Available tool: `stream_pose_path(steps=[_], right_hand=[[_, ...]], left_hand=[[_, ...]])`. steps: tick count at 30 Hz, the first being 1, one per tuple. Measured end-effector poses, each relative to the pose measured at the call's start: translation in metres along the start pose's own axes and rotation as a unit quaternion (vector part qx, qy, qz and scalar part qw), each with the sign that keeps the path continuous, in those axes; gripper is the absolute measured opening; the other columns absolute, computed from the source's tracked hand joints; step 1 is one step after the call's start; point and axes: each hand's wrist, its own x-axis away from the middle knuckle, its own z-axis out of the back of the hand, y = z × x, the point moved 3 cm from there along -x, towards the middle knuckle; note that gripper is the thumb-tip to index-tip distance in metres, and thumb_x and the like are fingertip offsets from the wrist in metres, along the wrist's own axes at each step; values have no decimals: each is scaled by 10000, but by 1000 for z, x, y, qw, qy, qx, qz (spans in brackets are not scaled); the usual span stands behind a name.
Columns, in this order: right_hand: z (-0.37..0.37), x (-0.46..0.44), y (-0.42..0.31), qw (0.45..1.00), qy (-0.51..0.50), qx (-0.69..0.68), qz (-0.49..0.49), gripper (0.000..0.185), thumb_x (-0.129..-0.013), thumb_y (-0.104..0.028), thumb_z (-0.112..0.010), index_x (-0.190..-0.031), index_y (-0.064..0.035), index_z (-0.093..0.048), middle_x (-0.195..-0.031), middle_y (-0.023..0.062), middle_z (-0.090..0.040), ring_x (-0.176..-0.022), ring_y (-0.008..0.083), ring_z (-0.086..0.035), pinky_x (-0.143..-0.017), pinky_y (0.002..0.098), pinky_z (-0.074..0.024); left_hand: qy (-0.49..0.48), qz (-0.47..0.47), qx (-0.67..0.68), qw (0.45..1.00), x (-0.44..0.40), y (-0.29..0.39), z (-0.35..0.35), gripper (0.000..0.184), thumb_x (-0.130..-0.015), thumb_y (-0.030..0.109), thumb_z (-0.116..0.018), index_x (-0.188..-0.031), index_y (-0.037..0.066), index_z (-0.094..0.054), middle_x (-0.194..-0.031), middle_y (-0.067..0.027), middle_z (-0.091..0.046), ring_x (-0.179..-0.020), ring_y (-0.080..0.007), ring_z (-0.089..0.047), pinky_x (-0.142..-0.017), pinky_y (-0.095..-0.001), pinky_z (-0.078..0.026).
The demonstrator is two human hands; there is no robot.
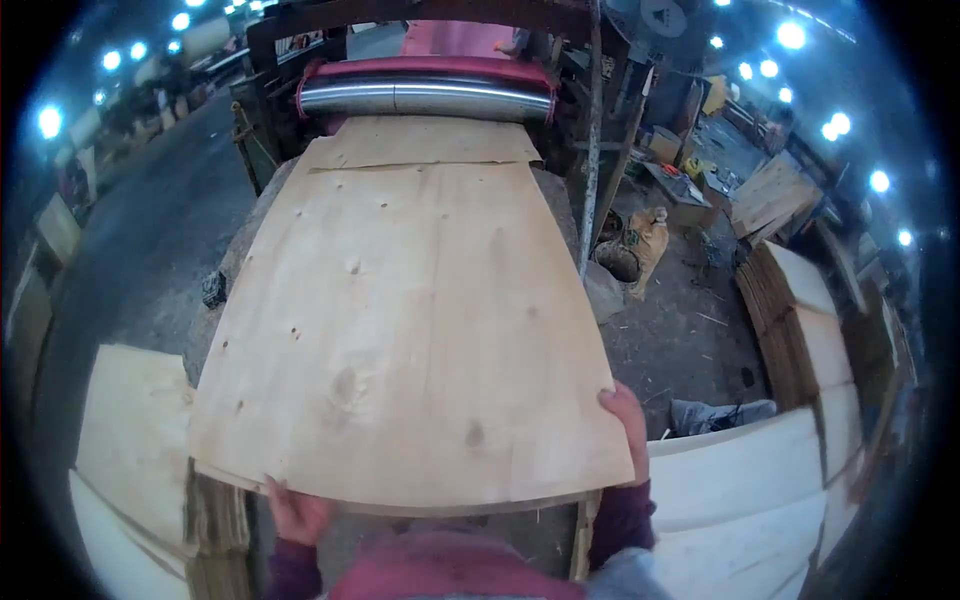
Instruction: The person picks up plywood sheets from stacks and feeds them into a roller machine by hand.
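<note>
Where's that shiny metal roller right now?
In the head view, the metal roller is near the top, slightly left of centre, just past the far end of the wood veneer.

The pale tan, knotted flat wood sheet (420,330) hides most of the surface (243,245) between its side edges. At the sheet's near edge and right edge respectively, the left hand (300,514) and right hand (628,415) are partly concealed. Distant round white lamps (790,36) are blurred.
</note>
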Motion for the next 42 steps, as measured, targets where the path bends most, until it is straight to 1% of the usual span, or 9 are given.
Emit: stream_pose_path(steps=[8, 19, 20, 22, 24, 28, 31, 39, 42], right_hand=[[110, -26, 133, 994, -8, -8, -108, 415, -866, -178, -557, -1221, 38, -569, -1079, 117, -661, -937, 194, -660, -811, 308, -530], [25, 18, 20, 999, 25, -21, -25, 452, -919, -236, -524, -1284, 32, -534, -1164, 131, -644, -1039, 237, -641, -896, 332, -509], [36, -1, 36, 997, 50, -53, -22, 451, -935, -261, -517, -1283, 25, -535, -1169, 129, -644, -1037, 243, -642, -896, 338, -510], [46, -24, 53, 985, 73, -157, -29, 437, -963, -306, -491, -1262, 6, -552, -1162, 128, -648, -1037, 246, -641, -890, 344, -513], [46, -47, 55, 953, 61, -294, -42, 424, -989, -347, -454, -1224, -20, -585, -1139, 132, -657, -1041, 243, -636, -878, 343, -517], [83, -39, 126, 984, 117, 133, -38, 401, -973, -314, -491, -1236, -24, -576, -1191, 176, -635, -1108, 302, -604, -955, 408, -478], [69, -7, 158, 773, 48, 609, 168, 408, -889, -247, -603, -1208, 5, -569, -1237, 223, -590, -1148, 378, -558, -1010, 449, -428], [80, 31, 161, 691, 167, 693, 119, 435, -843, -191, -603, -1197, 55, -545, -1239, 274, -557, -1148, 416, -539, -997, 445, -434], [82, 29, 153, 702, 170, 687, 77, 413, -842, -192, -601, -1184, 37, -563, -1130, 238, -610, -1045, 396, -588, -913, 460, -471]], left_hand=[[18, 23, -204, 979, -28, 17, 12, 444, -974, 241, -512, -1326, -23, -451, -1315, -160, -547, -1212, -278, -543, -1038, -421, -446], [79, -13, -190, 979, 2, 38, -7, 446, -892, 114, -516, -1309, -37, -467, -1237, -169, -590, -1138, -296, -589, -974, -431, -484], [9, -38, -459, 887, -15, 50, -9, 406, -891, 124, -530, -1264, -33, -502, -1192, -155, -612, -1105, -280, -603, -945, -418, -496], [-14, -27, -459, 888, -57, 54, -30, 319, -897, 143, -550, -1170, -21, -562, -1098, -122, -647, -1032, -245, -627, -881, -387, -515], [31, -2, -194, 981, -101, 49, -57, 258, -910, 153, -554, -1109, -7, -588, -1044, -98, -660, -981, -218, -636, -836, -361, -521], [3, 8, -194, 981, -189, 51, -51, 217, -935, 144, -532, -1089, 2, -588, -1049, -87, -654, -976, -209, -629, -842, -341, -518], [-5, 9, -183, 983, -271, 36, -50, 198, -947, 130, -518, -1076, -3, -588, -1088, -96, -641, -1014, -211, -613, -878, -333, -514], [17, 16, -153, 988, -456, 11, -42, 165, -949, 153, -552, -1061, 39, -593, -1044, -93, -645, -963, -222, -623, -878, -348, -530], [-51, 71, -233, 969, -426, 1, -62, 84, -947, 152, -558, -912, 76, -557, -885, -55, -619, -805, -176, -637, -674, -301, -534]])
